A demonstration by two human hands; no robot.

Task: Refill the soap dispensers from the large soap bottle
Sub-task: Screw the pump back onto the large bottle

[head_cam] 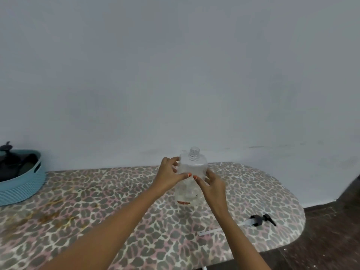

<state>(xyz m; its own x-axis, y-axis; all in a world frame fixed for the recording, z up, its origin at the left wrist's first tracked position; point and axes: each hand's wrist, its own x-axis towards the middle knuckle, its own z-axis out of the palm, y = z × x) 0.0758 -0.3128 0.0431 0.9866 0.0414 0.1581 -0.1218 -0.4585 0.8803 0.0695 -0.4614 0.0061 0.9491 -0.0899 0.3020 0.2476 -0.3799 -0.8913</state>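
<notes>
A clear plastic dispenser bottle (192, 168) stands upright on the leopard-print board (116, 211), its threaded neck uncapped. My left hand (169, 177) grips its left side with thumb across the front. On the right side, my right hand (212, 184) holds the bottle, thumb tip meeting the left thumb. The bottle looks nearly empty, with a reddish mark near its base. A black pump head with a clear tube (257, 221) lies on the board to the right, apart from the bottle.
A light blue woven basket (21, 186) with dark items inside sits at the far left against the wall. Brown stains mark the board's left part (52, 215). The board's rounded end lies at the right, with dark floor (331, 230) beyond it.
</notes>
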